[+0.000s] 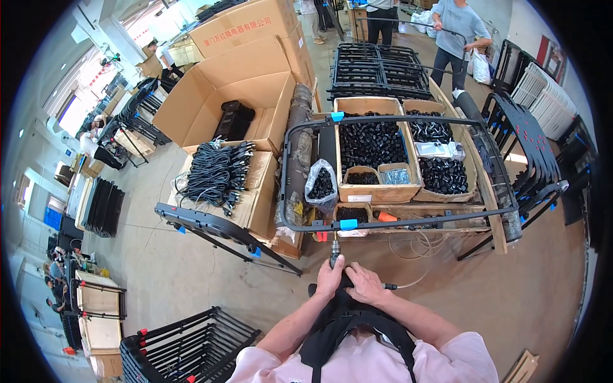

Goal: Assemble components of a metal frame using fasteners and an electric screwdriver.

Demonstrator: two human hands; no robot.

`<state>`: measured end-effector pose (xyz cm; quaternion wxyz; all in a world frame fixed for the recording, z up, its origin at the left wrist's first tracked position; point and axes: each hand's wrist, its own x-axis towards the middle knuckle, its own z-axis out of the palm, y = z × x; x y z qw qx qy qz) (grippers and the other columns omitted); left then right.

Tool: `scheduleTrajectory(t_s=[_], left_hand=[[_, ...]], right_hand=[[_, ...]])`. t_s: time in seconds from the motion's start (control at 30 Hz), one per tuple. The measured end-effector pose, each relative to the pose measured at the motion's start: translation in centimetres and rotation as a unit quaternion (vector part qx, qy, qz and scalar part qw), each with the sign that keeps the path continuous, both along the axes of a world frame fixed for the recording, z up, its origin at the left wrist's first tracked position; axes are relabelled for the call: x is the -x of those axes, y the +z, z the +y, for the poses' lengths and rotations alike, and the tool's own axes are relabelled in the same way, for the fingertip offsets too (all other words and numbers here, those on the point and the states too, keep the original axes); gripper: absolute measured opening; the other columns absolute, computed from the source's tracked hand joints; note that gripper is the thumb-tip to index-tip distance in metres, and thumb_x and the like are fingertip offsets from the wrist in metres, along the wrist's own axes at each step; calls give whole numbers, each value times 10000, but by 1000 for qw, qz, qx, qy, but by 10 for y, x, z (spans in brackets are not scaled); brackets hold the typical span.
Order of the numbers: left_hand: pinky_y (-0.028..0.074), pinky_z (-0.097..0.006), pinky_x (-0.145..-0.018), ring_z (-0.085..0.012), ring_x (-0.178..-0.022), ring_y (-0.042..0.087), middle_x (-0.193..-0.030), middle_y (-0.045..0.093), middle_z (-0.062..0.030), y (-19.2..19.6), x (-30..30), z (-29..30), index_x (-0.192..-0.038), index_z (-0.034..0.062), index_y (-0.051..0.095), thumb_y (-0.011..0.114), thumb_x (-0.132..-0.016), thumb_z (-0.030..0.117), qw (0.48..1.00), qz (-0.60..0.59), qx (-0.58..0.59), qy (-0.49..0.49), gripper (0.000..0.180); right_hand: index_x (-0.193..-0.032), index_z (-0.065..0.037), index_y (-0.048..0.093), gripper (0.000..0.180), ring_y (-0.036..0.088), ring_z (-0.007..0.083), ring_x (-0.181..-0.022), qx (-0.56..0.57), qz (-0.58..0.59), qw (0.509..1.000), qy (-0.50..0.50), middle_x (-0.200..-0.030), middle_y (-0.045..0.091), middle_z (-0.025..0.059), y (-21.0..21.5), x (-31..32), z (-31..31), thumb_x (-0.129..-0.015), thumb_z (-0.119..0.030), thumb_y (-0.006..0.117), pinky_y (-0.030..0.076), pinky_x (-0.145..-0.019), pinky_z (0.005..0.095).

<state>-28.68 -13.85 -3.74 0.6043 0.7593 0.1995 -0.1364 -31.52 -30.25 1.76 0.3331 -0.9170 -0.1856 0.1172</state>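
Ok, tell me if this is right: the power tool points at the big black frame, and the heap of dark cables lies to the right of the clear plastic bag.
One thing is wrong: the head view shows the heap of dark cables to the left of the clear plastic bag. The power tool does point at the big black frame.

One wide, head-worn fisheye view looks down and forward.

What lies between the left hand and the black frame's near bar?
In the head view, the power tool's front end lies between the left hand and the near bar, its bit pointing toward the bar.
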Motion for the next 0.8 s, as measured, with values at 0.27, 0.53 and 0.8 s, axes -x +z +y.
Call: scheduleTrajectory(t_s=[0.27,0.53,0.8], left_hand=[[515,-386,-820,-196,-874,618,-932,688,-90,10,10,-7,-1031,-2,670,671,-1013,521,1000,0,12,11,523],[502,-347,-848,-151,-928,603,-987,701,-66,0,21,-9,-1076,7,695,653,-1052,424,1000,-9,15,17,420],[494,-362,-784,-163,-823,568,-872,642,-61,0,36,-31,-1018,4,646,643,-1041,499,1000,-6,-8,-16,496]], right_hand=[[-1163,-41,561,492,638,434,-1097,-4,-1,1000,-4,-1171,572,196,-4,10,-3,-776,-214,810,541,-922,527],[-1219,-28,534,550,652,423,-1102,6,-15,1000,24,-1191,572,197,-11,17,-5,-772,-207,801,556,-914,528],[-1243,-3,532,623,696,432,-982,9,-36,999,-25,-1053,670,229,-9,37,-29,-749,-240,829,574,-873,512]])
